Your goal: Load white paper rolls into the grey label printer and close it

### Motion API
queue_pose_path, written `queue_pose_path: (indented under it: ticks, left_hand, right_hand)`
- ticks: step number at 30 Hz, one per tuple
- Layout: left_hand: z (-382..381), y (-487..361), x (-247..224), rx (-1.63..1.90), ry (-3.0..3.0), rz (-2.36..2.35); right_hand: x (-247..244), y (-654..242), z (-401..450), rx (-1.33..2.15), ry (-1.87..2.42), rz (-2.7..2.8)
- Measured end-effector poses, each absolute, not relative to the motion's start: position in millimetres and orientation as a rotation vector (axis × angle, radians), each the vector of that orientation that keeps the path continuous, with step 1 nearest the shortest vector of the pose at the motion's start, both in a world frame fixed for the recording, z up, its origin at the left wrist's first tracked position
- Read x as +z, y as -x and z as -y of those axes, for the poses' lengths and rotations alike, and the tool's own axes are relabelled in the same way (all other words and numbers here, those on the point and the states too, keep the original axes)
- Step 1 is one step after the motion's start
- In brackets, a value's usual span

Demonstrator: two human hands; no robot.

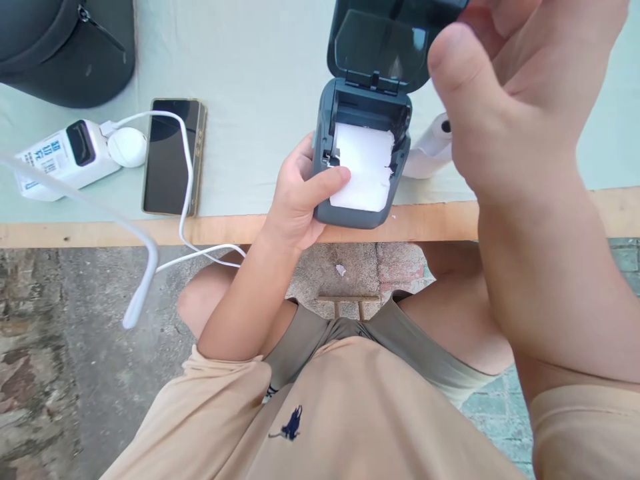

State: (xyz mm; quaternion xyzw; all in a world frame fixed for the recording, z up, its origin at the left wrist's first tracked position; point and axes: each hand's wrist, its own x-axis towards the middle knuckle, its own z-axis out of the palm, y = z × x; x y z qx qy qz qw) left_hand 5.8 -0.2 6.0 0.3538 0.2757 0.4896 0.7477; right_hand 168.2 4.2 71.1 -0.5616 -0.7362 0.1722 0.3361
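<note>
pale green cloth (240,100) across a table, bounded on the near side by a bare wooden edge (215,231); lower down, grey concrete floor (115,300), with rough stonework (30,380) on the left and green-tinted paving (505,420) on the right.

just over the wooden edge, right of centre, a dark grey device (350,217), with its lid (377,53) swung open toward the far side. inside the compartment, white paper (363,153), ragged along its right margin. grasped from the left by the left hand (297,193), thumb laid across onto the paper, other fingers mostly hidden behind the body. on the right, raised high, the right hand (520,100), up against the right side of the lid; fingertips partly hidden, so cannot tell whether pinching the lid or merely resting against it.

on the cloth just right of the device, a paper roll (425,157), partly covered by the right hand. to the left, a phone (167,163), screen dark; beside it, a round white piece (127,147) against a white block (100,167) with a blue-printed label (47,155). from the block, a white cable (191,163), looping over the phone and past the wooden edge. in the far left corner, a black case (75,73) with a zip. nearer, a curved white strip (135,307), too blurred to identify. on the floor, a small white scrap (341,270).
</note>
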Motion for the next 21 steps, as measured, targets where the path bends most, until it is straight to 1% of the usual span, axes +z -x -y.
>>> queue_pose_path:
  ticks: [1,4,7,17,21]
  left_hand:
    - [0,-6,6,1.072,-0.785,-0.604]
    - [-2,-5,3,1.07,-0.791,-0.609]
    - [-2,-4,1,1.063,-0.803,-0.608]
    - [-2,-8,8,1.016,-0.792,-0.57]
    - [3,-8,12,1.029,-0.75,-0.701]
  right_hand:
    - [71,-171,-6,0.472,1.437,1.925]
    - [66,-178,-5,0.356,1.244,2.006]
    - [61,-184,-2,0.367,1.134,2.104]
    - [69,-170,7,0.369,1.293,2.283]
    - [68,-169,6,0.411,1.332,2.329]
